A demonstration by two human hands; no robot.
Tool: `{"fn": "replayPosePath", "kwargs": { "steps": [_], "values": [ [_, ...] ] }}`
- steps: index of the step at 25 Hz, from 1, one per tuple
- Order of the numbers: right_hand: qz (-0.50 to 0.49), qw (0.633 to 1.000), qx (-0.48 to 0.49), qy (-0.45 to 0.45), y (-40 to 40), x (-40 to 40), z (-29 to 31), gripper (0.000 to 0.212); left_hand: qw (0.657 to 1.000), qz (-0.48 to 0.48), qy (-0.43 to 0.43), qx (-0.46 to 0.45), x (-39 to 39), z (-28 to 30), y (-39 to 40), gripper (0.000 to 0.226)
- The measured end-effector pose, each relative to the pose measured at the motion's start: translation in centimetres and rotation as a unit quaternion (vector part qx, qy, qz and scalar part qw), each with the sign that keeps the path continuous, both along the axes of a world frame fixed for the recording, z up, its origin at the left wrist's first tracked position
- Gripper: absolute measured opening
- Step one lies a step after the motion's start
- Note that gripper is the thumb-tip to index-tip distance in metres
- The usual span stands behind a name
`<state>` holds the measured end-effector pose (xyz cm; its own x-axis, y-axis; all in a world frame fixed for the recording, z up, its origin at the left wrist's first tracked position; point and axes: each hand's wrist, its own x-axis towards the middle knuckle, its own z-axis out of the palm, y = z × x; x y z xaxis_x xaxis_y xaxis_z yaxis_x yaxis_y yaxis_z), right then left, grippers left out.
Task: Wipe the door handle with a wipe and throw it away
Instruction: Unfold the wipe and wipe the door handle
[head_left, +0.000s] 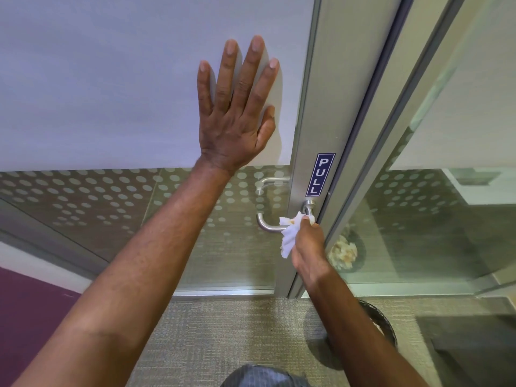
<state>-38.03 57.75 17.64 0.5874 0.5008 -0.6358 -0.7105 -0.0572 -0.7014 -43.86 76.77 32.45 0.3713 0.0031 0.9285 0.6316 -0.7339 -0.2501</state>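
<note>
The left hand [236, 115] was spread flat against the frosted door panel [111, 79], its grip released and nothing held. Lower and to the right, the door handle [266, 223] projected from the metal frame [312, 135] beneath a PULL sign [320, 174]. The white wipe [290, 236] was clenched in the right hand's [308, 247] grip and pressed against the handle's right end, near its mount.
</note>
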Motion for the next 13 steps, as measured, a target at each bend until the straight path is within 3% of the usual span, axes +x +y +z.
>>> {"fn": "replayPosePath", "kwargs": {
  "steps": [4, 9, 13],
  "values": [
    [-0.057, 0.998, -0.003, 0.024, 1.1, 0.8, -0.5, 0.046, 1.000, -0.002, 0.002, -0.003, 0.0, 0.0, 0.0, 0.061],
    [-0.156, 0.969, 0.078, 0.175, 2.2, 2.1, -0.5, 0.030, 1.000, 0.003, 0.005, -0.003, 0.0, -0.1, 0.1, 0.061],
    [-0.131, 0.969, 0.053, 0.201, 2.2, 2.7, 0.0, 0.028, 1.000, 0.007, 0.013, -0.008, -0.1, 0.0, 0.0, 0.062]
  ]
}}
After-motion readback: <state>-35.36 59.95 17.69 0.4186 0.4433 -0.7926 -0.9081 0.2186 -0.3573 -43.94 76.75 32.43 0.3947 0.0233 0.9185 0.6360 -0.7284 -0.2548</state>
